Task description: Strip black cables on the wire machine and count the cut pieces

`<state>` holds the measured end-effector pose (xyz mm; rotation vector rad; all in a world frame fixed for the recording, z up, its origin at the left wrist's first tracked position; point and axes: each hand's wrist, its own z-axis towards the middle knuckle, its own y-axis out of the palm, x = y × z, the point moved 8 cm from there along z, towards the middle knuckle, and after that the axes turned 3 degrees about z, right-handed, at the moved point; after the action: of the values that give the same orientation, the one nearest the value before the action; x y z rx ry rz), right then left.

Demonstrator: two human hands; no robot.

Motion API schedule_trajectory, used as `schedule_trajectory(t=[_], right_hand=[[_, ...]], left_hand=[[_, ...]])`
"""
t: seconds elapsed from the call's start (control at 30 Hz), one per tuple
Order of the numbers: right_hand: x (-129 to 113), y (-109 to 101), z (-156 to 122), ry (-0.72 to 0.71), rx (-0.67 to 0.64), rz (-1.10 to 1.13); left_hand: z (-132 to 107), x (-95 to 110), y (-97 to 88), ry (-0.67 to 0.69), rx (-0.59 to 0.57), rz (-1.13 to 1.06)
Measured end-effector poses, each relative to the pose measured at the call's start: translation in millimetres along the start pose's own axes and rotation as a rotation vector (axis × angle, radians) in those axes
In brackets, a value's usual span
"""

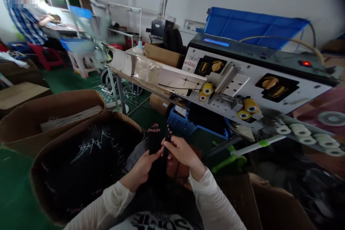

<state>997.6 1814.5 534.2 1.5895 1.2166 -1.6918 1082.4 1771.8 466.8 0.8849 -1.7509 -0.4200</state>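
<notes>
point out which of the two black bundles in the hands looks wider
The left bundle, held by the left hand. Its pink-tipped end spreads visibly broader than the right bundle, a narrow strip at the right hand.

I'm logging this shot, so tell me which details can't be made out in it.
All in the head view:
Black bundle held by the left hand: lower end lost in darkness.
Black strands held by the right hand: partly covered by that hand, too fine to count.
Machine display: too small to read.
Shirt lettering: cut off by the bottom edge.
</notes>
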Motion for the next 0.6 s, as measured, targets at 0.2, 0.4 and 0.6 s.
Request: schedule_trajectory(t=[0.2,0.4,0.6], right_hand=[[-5.9,-11.9,1.7,-0.156,0.142,-0.290],[14.7,-6.5,9.7,-0.003,0.132,-0.250],[38.8,2.0,14.0,0.109,0.047,0.025]], left_hand=[[0.3,-6.8,-10.6,0.018,0.119,0.072],[-2.2,1.0,-8.4,0.096,0.155,0.183],[-3.2,5.6,-10.5,0.146,0.189,0.214]])
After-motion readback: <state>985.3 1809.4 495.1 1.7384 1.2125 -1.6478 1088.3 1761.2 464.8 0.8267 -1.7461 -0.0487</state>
